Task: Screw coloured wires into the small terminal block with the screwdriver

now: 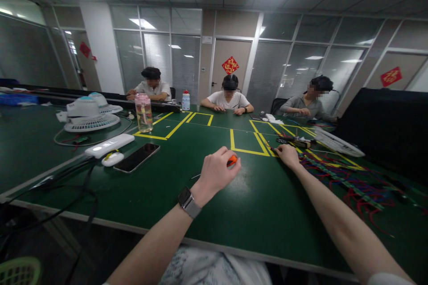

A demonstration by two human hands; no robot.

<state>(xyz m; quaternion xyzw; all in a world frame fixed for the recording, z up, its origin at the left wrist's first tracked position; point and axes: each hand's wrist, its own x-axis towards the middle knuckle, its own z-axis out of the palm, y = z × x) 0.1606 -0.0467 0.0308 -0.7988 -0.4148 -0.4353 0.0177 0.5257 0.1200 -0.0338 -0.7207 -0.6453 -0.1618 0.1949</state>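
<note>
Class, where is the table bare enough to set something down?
The green tabletop is bare between the phone and the left hand, apart from a thin shaft beside that hand, and nearer, between both forearms. It is crowded right of the right hand, by a wire tangle, and on the left, around the fans and mouse.

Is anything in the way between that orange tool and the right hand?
Nothing visible stands between the orange tool, in the left hand, and the right hand; flat yellow tape lies on the table there.

Screwdriver handle (232, 160) orange-black; tabletop (254, 209) green; tape (250, 152) yellow.
</note>
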